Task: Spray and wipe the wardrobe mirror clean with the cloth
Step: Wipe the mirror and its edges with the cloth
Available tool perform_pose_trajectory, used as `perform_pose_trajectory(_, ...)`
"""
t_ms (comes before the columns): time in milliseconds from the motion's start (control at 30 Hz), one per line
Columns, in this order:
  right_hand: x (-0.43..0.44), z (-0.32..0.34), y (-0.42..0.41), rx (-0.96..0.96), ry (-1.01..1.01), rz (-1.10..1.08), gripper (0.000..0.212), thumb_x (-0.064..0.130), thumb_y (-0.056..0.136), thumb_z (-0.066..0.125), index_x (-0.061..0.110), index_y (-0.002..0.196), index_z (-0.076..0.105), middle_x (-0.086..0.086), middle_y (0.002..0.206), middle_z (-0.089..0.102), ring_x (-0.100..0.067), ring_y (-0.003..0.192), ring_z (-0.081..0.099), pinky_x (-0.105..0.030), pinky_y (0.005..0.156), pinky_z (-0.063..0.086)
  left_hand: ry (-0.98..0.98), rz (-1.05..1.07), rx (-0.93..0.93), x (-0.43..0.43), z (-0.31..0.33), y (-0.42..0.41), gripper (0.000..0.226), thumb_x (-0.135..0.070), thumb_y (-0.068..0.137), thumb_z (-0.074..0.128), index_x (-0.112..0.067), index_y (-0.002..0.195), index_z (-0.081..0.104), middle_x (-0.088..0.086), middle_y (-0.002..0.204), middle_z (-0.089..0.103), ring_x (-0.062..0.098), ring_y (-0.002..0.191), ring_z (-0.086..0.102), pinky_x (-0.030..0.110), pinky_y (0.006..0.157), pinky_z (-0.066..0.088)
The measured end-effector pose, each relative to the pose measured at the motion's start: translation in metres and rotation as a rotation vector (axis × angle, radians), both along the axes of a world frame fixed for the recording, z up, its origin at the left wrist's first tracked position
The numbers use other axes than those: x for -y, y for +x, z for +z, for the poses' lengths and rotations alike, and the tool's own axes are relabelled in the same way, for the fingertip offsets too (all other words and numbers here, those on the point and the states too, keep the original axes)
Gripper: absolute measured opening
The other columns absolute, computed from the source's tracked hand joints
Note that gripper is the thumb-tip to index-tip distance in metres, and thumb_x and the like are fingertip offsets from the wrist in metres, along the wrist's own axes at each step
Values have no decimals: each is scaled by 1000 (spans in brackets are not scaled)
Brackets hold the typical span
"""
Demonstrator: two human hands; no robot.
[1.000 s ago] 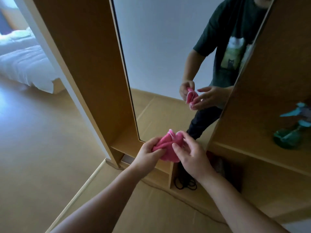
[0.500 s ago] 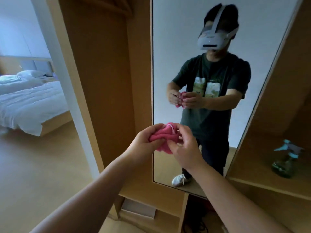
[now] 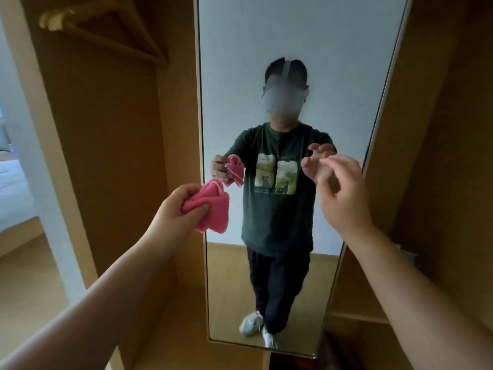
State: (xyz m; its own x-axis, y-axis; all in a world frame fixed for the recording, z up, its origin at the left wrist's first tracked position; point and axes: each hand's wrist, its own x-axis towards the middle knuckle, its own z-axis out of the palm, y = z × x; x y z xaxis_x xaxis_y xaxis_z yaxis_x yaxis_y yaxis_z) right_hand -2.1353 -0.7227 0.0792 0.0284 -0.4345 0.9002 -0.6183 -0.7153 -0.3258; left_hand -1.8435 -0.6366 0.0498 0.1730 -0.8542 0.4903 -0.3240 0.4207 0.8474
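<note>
Cloth (image 3: 216, 209) bunched in left grip (image 3: 173, 212); right grip (image 3: 344, 198) slack, apart, before mirror (image 3: 293, 36).

Single wide-angle view from head height, facing straight ahead at tall narrow wardrobe mirror (image 3: 293, 36), close in front of it, light brown wooden wardrobe (image 3: 106, 156) filling both sides

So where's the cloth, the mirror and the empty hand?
cloth (image 3: 213, 206): head view, bunched pink middle.
mirror (image 3: 293, 36): head view, bare glass near the top.
right hand (image 3: 344, 198): head view, back of the hand.
</note>
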Motion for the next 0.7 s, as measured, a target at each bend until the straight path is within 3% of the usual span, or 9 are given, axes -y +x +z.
perform_pose_trajectory(100,25,13,-29,107,-31,-200,35,12,93,53,3,127,55,-16,132,49,-21,123,46,-5,100,28,-19,-1,24,13,11,10,30,-10,88,63,-36,102,58,-3,101,63,16,87,65,33,67,60)
perform_pose_trajectory(233,45,20,-40,312,198,-215,53,28,99,49,13,147,33,-9,149,39,-20,136,38,-27,108,34,-52,8,16,28,16,21,30,-9,88,62,-34,103,58,-2,102,63,9,84,66,25,61,58)
perform_pose_trajectory(333,54,14,-36,338,308,-112,50,30,101,45,8,145,34,-9,135,49,-24,129,47,-37,108,41,-57,1,30,36,15,28,29,-9,87,62,-30,106,58,-2,102,63,11,84,66,26,60,58)
perform_pose_trajectory(433,58,11,-32,364,271,-148,48,29,102,43,10,145,34,1,131,52,-13,124,48,-25,98,40,-50,-6,28,47,17,38,28,-10,87,63,-26,110,58,-2,103,62,14,85,66,29,62,59)
perform_pose_trajectory(567,59,8,-31,375,267,-196,57,30,102,43,16,153,22,-5,154,36,-21,141,34,-23,105,29,-78,-48,37,64,27,54,27,-11,87,63,-25,109,58,-2,103,62,10,83,66,24,59,57)
perform_pose_trajectory(700,43,4,-20,408,253,-283,58,34,102,41,19,154,20,-3,155,35,-19,141,32,-21,102,27,-100,-161,66,78,34,68,27,-11,87,64,-32,103,57,-3,100,62,10,84,65,25,60,57)
